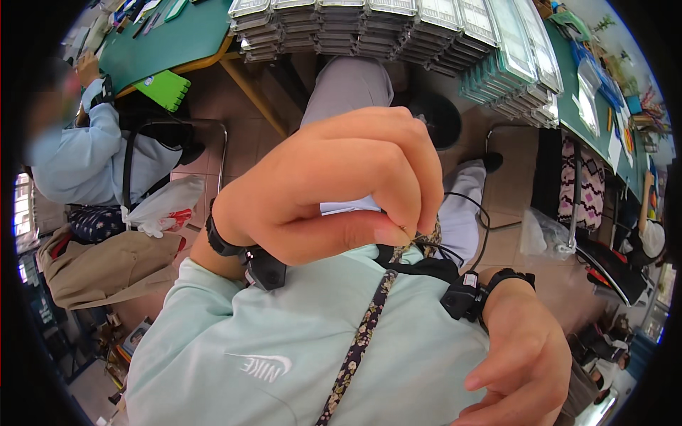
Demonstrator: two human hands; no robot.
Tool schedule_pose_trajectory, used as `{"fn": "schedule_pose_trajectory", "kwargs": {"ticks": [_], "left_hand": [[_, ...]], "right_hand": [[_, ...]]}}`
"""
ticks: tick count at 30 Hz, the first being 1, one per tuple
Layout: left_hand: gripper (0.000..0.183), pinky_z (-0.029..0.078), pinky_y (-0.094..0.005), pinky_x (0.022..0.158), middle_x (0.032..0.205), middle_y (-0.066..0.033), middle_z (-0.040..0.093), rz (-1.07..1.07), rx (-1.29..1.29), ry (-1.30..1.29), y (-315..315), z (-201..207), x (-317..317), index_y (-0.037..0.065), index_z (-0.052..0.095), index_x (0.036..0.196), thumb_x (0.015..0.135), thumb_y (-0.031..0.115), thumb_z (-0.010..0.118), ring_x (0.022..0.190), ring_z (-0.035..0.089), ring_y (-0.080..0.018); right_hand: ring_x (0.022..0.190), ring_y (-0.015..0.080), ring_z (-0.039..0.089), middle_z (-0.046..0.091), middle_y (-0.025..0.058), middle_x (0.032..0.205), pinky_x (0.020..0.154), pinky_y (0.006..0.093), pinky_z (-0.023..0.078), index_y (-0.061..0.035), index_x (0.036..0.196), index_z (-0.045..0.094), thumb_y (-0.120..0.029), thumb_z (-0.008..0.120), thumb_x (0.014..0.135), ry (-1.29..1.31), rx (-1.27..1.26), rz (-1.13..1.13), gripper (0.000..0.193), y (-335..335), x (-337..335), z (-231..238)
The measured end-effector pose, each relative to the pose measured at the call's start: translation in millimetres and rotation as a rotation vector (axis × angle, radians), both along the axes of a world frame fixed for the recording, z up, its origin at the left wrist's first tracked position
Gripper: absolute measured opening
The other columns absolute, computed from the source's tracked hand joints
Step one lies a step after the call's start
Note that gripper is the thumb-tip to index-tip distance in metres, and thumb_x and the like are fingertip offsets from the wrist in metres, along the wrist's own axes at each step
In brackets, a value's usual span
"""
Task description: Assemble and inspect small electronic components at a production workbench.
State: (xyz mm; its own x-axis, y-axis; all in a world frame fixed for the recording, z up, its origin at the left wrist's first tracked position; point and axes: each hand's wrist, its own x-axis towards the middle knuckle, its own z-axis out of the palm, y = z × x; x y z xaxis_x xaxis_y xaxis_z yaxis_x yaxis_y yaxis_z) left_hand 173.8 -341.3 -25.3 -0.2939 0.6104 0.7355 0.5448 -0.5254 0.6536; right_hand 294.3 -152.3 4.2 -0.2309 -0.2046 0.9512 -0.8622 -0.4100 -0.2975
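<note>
My left hand (334, 177) is raised large in the middle of the view. Its thumb and forefinger are pinched together, with a tiny dark tip at the pinch that I cannot make out. Close beneath the pinch, a dark floral strap (364, 330) runs over my pale green shirt (298, 319). I cannot tell whether the fingers touch it. My right hand (522, 348) is lower right, close to my chest, its thumb apart from the fingers and nothing visible between them. The lower fingers are partly cut off by the edge. Each wrist wears a black band with a small box (465, 295).
Stacked clear plastic trays (327, 28) fill the far table side. A green-topped table (170, 46) stands at the left, where a person in a light blue sleeve (92, 145) sits. A black cable (486, 220) loops near my right wrist. Plastic bags (547, 234) hang beside chairs.
</note>
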Motion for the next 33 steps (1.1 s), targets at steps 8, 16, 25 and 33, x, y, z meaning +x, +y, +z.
{"fn": "schedule_pose_trajectory", "kwargs": {"ticks": [8,16,25,33], "left_hand": [[0.009,0.043,-0.0264,0.063,0.079,-0.0035,0.063,0.005,0.013,-0.035,-2,-1,1,0.008,0.057,0.077,0.084,0.013,0.055,0.072,0.057,-0.0171],[0.011,0.043,-0.0268,0.062,0.08,-0.0042,0.063,-0.022,0.013,-0.035,-3,0,-1,0.007,0.057,0.077,0.085,0.014,0.054,0.075,0.057,-0.0176],[0.011,0.043,-0.0265,0.062,0.081,-0.0041,0.063,-0.046,0.021,-0.073,-2,-1,0,0.008,0.057,0.077,0.085,0.015,0.055,0.075,0.057,-0.0179],[0.005,0.044,-0.027,0.063,0.081,-0.0056,0.062,-0.046,0.015,-0.158,3,-1,1,0.007,0.058,0.078,0.08,0.01,0.055,0.075,0.056,-0.0185]], "right_hand": [[0.079,0.009,0.057,0.06,0.0046,0.084,0.066,0.0283,0.045,-0.0157,0.081,0.066,-0.004,0.054,0.068,-0.254,0.111,-0.047,0.021,-8,6,17],[0.079,0.0106,0.058,0.061,0.0043,0.079,0.069,0.0302,0.049,-0.0107,0.076,0.064,0.0,0.058,0.067,-0.225,-0.01,-0.015,0.016,-12,13,17],[0.075,0.009,0.058,0.06,0.0042,0.078,0.067,0.0275,0.045,-0.0145,0.081,0.067,-0.001,0.053,0.065,-0.29,0.101,-0.021,0.025,-7,0,24],[0.082,0.0114,0.058,0.062,0.0047,0.079,0.071,0.0317,0.052,-0.0064,0.068,0.061,-0.002,0.057,0.073,-0.103,-0.051,0.169,0.008,-4,-7,3]]}}
